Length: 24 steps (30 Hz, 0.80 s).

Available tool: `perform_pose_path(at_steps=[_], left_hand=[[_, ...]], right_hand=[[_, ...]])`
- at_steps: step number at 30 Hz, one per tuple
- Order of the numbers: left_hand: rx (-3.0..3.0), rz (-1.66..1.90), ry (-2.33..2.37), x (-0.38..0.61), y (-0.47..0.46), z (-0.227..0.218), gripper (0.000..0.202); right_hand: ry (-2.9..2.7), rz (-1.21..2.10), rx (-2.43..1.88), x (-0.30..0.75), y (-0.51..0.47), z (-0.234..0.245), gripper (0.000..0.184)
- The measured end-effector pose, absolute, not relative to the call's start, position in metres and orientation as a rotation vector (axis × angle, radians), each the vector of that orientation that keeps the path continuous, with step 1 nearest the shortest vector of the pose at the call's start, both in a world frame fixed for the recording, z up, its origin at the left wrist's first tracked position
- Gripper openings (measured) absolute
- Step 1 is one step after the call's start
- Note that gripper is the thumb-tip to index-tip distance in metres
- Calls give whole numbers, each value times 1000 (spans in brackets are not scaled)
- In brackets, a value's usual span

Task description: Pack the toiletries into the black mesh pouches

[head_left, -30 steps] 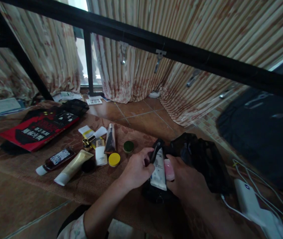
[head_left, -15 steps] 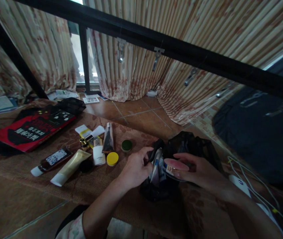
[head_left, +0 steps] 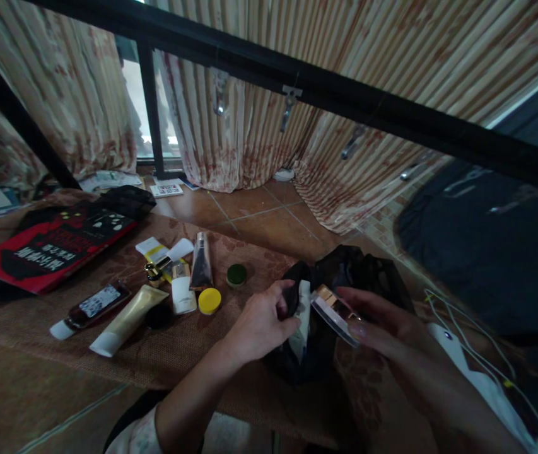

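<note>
My left hand (head_left: 262, 321) grips the rim of a black mesh pouch (head_left: 344, 277) and holds it apart. A white tube (head_left: 303, 315) stands inside the pouch mouth. My right hand (head_left: 382, 328) pinches a flat compact case (head_left: 335, 310) with a pale edge, tilted over the pouch opening. The pouch rests on a brown woven mat (head_left: 183, 347).
Left of the pouch lie a yellow lid (head_left: 209, 301), a green lid (head_left: 236, 275), several tubes (head_left: 127, 318) and a small bottle (head_left: 155, 270). A red book (head_left: 46, 246) is at far left. A white power bank (head_left: 458, 359) with cables lies right. Curtains and a black bar stand behind.
My right hand has turned the pink-topped compact from flat to edge-on and tilted it toward the pouch mouth. The left hand kept its grip on the pouch rim.
</note>
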<state>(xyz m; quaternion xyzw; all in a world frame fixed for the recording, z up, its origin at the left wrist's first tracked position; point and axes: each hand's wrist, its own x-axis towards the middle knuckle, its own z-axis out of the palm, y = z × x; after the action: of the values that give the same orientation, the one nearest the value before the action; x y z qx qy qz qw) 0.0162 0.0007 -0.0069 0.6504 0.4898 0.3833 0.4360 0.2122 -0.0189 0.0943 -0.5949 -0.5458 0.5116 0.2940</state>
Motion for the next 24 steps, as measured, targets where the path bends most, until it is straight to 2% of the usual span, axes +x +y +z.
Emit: perform_pose_path(at_steps=[3, 5, 8, 11, 17, 24], left_hand=[[1587, 972, 1216, 12, 3, -7, 56], [1569, 984, 1227, 10, 5, -8, 56], [1564, 983, 1238, 9, 6, -9, 57], [1567, 979, 1213, 10, 6, -12, 56], [1503, 1007, 1145, 13, 5, -16, 51], [1344, 1014, 1095, 14, 6, -11, 43]], right_hand=[[-1604, 1315, -1627, 211, -10, 86, 63], [-1848, 1046, -1744, 212, -2, 81, 64], [-2238, 501, -1838, 209, 7, 78, 51], [-2549, 317, -1796, 196, 11, 79, 41], [-2843, 557, -1495, 179, 16, 67, 43], [-2624, 953, -1355, 199, 19, 41, 31]])
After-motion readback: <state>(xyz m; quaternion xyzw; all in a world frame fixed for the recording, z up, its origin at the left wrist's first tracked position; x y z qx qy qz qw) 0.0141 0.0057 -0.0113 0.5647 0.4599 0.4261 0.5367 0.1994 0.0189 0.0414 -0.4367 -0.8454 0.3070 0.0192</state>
